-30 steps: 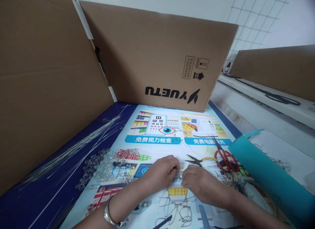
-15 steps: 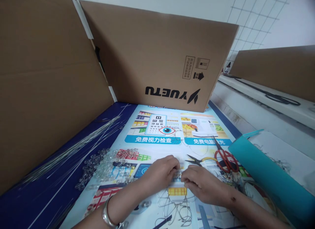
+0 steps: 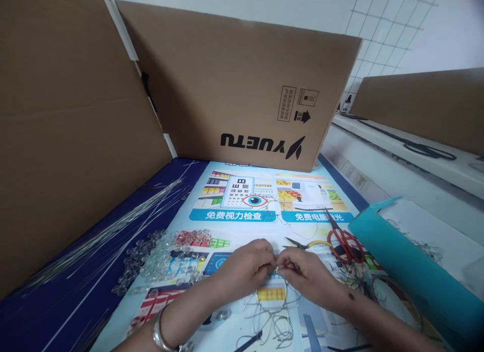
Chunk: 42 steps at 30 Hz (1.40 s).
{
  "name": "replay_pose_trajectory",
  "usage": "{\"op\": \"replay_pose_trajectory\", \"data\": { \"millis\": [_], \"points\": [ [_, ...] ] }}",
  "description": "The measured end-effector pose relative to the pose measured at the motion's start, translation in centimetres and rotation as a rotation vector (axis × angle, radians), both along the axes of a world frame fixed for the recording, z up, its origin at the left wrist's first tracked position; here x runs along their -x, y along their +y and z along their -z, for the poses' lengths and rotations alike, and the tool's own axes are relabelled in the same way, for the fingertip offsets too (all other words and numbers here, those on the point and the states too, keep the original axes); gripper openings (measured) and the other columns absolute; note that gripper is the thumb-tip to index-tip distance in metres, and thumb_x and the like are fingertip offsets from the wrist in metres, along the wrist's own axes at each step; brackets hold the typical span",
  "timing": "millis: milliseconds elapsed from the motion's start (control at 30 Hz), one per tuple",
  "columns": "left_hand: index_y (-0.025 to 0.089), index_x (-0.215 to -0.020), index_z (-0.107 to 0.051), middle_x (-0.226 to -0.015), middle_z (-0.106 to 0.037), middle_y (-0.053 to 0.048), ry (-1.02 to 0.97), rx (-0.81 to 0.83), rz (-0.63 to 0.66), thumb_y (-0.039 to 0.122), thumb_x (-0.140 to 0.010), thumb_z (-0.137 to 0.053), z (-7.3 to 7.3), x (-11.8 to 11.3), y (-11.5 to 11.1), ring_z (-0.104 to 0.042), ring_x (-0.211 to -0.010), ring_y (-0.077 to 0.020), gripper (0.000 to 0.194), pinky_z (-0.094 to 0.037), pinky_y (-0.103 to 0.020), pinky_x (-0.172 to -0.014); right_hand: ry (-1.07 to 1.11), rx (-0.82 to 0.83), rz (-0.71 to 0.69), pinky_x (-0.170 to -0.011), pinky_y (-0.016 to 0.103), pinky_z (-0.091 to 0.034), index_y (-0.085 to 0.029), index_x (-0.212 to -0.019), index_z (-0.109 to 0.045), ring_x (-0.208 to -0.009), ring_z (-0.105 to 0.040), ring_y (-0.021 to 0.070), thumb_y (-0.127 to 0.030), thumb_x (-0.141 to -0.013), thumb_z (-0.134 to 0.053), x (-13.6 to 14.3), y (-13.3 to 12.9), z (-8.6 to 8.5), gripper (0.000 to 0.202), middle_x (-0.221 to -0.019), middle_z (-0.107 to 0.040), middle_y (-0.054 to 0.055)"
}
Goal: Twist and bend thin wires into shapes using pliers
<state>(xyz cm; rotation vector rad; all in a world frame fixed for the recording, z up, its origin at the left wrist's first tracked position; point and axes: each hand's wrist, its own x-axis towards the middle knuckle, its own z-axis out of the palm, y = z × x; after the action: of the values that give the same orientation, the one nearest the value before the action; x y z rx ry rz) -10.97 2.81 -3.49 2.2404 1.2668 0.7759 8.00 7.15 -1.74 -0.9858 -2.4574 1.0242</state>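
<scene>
Over the printed sheet, my left hand (image 3: 251, 264) is closed, its fingertips pinched on something too small and hidden to make out. Close against it, my right hand (image 3: 304, 271) is closed too, thumb and finger pressed together on thin wire. A small shiny piece (image 3: 276, 270) glints between the fingertips. Loops of thin wire (image 3: 278, 324) hang and lie below both hands. To the left spreads a pile of clear beads (image 3: 162, 256). Just beyond my right hand lie pliers (image 3: 302, 243) with yellow handles, beside red-handled scissors (image 3: 342, 243).
Cardboard panels (image 3: 234, 90) stand behind and on the left. Long straight wires (image 3: 113, 231) lie on the blue surface at left. A teal box (image 3: 408, 271) with wire pieces sits at right, near a tangle of wire (image 3: 359, 279). A dark strip (image 3: 247, 342) lies in front.
My hands have come closer together, the right one shifting slightly left and up so the fingertips nearly meet. The whole view has shifted a little.
</scene>
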Motion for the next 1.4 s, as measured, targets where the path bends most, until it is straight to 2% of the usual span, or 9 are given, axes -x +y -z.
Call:
{"op": "replay_pose_trajectory", "data": {
  "millis": [167,433,567,767,1033,1400],
  "points": [
    [0.019,-0.084,-0.064,-0.090,-0.059,-0.003,-0.069,0.005,0.031,0.006,-0.081,-0.050,-0.3,-0.2,0.0,-0.052,-0.091,-0.0157,0.019,-0.041,-0.025,-0.079,0.062,0.058,0.008,-0.057,0.019,-0.038,-0.020,-0.081,-0.057,-0.064,-0.052,0.0098,-0.012,-0.076,-0.050,0.1,0.1,0.1,0.011,-0.073,-0.059,-0.003],
    [0.017,-0.075,-0.063,-0.086,-0.060,-0.003,-0.122,0.046,-0.025,0.009,-0.079,-0.057,0.5,-0.6,0.4,-0.053,-0.088,-0.0159,0.011,-0.043,-0.026,-0.076,0.123,0.058,0.013,-0.060,0.019,-0.039,-0.021,-0.084,-0.057,-0.067,-0.054,0.0104,-0.015,-0.079,-0.049,0.3,0.2,0.6,0.011,-0.074,-0.061,-0.003],
    [0.018,-0.075,-0.063,-0.086,-0.060,-0.002,-0.129,0.063,-0.012,0.007,-0.078,-0.056,0.4,-0.2,0.5,-0.053,-0.088,-0.0155,0.013,-0.042,-0.026,-0.077,0.084,0.033,0.008,-0.058,0.018,-0.037,-0.020,-0.081,-0.057,-0.064,-0.052,0.0095,-0.015,-0.079,-0.050,0.3,0.2,0.4,0.009,-0.072,-0.059,-0.004],
    [0.019,-0.080,-0.064,-0.095,-0.059,-0.001,-0.136,0.110,0.064,0.002,-0.073,-0.056,0.0,0.7,0.4,-0.054,-0.092,-0.0143,0.020,-0.042,-0.025,-0.081,0.012,-0.083,-0.014,-0.058,0.018,-0.035,-0.020,-0.077,-0.058,-0.065,-0.051,0.0091,-0.014,-0.080,-0.052,0.1,0.4,0.4,0.009,-0.071,-0.059,-0.005],
    [0.017,-0.078,-0.062,-0.096,-0.057,-0.003,-0.055,0.035,0.031,0.001,-0.070,-0.054,0.3,0.4,0.2,-0.053,-0.093,-0.0155,0.019,-0.042,-0.025,-0.082,-0.035,-0.258,-0.137,-0.075,0.023,-0.039,-0.021,-0.091,-0.062,-0.082,-0.054,0.0137,-0.018,-0.088,-0.045,-0.1,0.4,0.8,0.017,-0.085,-0.062,0.001],
    [0.016,-0.083,-0.063,-0.095,-0.058,-0.005,0.068,-0.045,0.012,0.005,-0.075,-0.051,0.3,0.0,-0.1,-0.055,-0.088,-0.0157,0.017,-0.044,-0.024,-0.078,-0.133,-0.436,-0.216,-0.073,0.025,-0.042,-0.016,-0.083,-0.059,-0.079,-0.053,0.0152,-0.014,-0.090,-0.038,-0.1,0.3,1.5,0.022,-0.082,-0.060,0.005]
  ]
}}
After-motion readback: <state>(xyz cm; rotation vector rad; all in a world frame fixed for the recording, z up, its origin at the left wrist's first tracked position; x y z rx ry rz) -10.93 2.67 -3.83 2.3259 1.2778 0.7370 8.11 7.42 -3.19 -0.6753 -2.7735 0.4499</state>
